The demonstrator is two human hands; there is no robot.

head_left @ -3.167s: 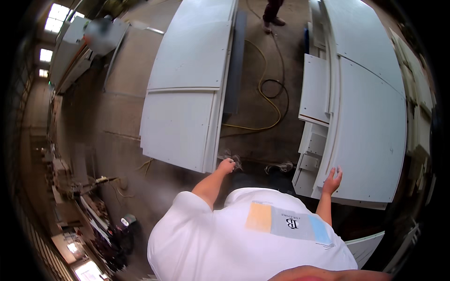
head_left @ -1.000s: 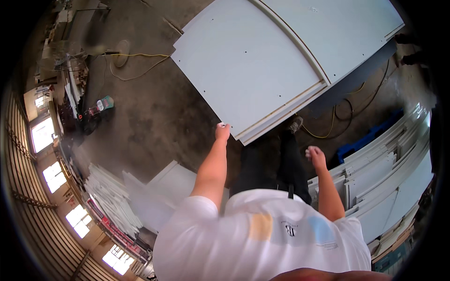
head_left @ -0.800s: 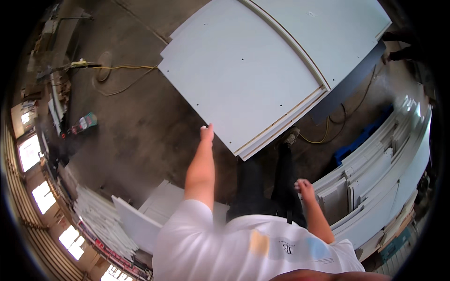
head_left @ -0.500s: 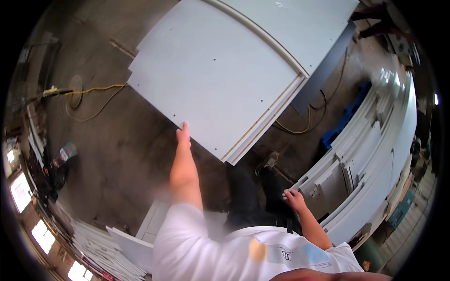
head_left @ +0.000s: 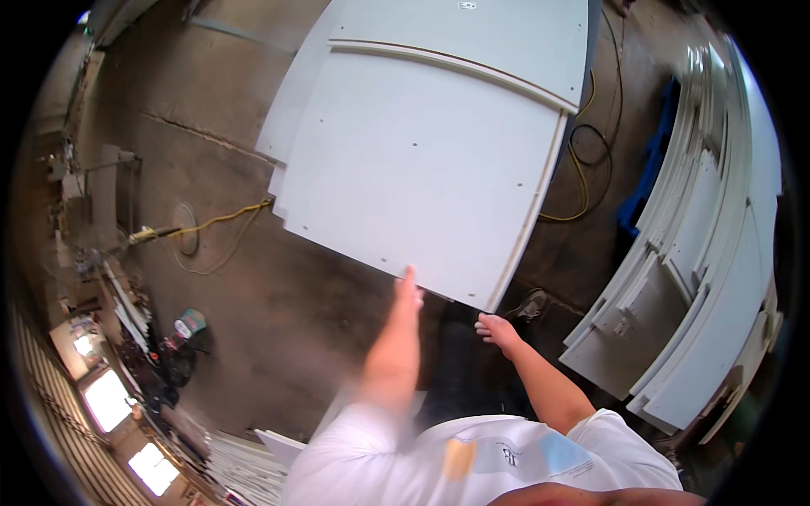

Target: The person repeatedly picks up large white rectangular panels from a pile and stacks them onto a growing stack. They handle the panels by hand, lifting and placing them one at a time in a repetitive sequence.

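A large white panel [head_left: 405, 185] with small dark holes lies on top of a stack of boards in front of me. My left hand [head_left: 408, 295] is closed on its near edge, one digit lying on the top face and the other fingers partly hidden at the edge. Just below the panel's near right corner is my right hand [head_left: 498, 329]. Its fingers are loosely bent and apart, with nothing seen in them; whether they touch the corner I cannot tell. Behind lies another white panel [head_left: 472, 29], with a narrow strip [head_left: 447, 67] along the border between the two.
White boards [head_left: 717, 219] stand in curved-looking rows at right, beside a blue pallet [head_left: 650, 169]. A yellow cable [head_left: 582, 181] loops by the stack; another yellow cord [head_left: 224, 218] runs over the floor at left. A bucket [head_left: 191, 323] and more white boards [head_left: 245, 464] are at lower left.
My right hand has come up from beside my leg to the panel's near right corner. My left hand sits closer to that corner. The view has turned, and less of the lower boards shows at right.
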